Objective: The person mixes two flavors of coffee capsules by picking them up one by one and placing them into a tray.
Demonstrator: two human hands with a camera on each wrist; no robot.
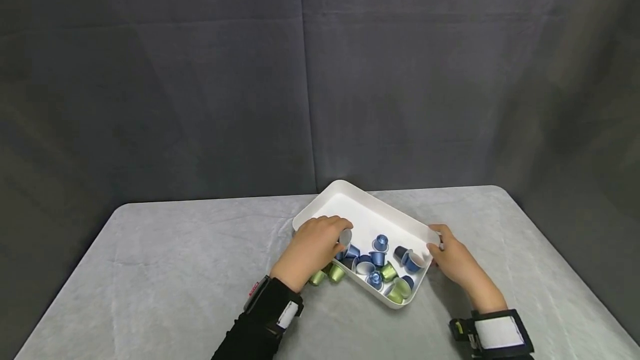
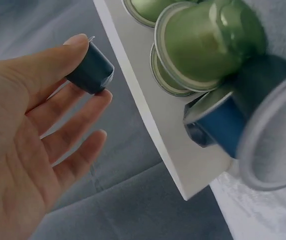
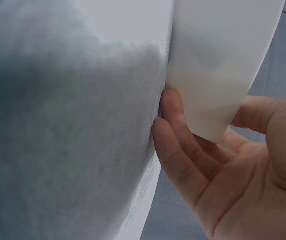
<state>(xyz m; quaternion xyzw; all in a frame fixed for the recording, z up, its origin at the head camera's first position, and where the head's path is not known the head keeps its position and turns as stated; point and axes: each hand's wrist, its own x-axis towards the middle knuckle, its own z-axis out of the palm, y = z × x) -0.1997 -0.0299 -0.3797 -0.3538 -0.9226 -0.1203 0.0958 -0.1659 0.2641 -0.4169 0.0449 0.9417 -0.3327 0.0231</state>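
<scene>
Above the left part of a white tray (image 1: pixel 350 196), my left hand (image 1: pixel 314 246) pinches a coffee capsule (image 1: pixel 345 236) by thumb and fingertips. In the left wrist view that capsule (image 2: pixel 92 69) is dark blue, and the lower fingers are spread away from it. My right hand (image 1: pixel 452 257) grips the tray's right corner; in the right wrist view, its thumb is on one side of the tray wall (image 3: pixel 208 85) and its fingers under it. Several blue capsules (image 1: pixel 377 258) and a few green capsules (image 1: pixel 388 272) lie mixed inside the tray, mostly toward its near side.
Green capsules (image 1: pixel 336 273) lie on the table outside the tray's near wall, partly behind my left wrist. Larger in the left wrist view are green capsules (image 2: pixel 198 45) and blue ones. A grey cloth covers the table (image 1: pixel 175 271); a dark curtain (image 1: pixel 225 82) hangs behind.
</scene>
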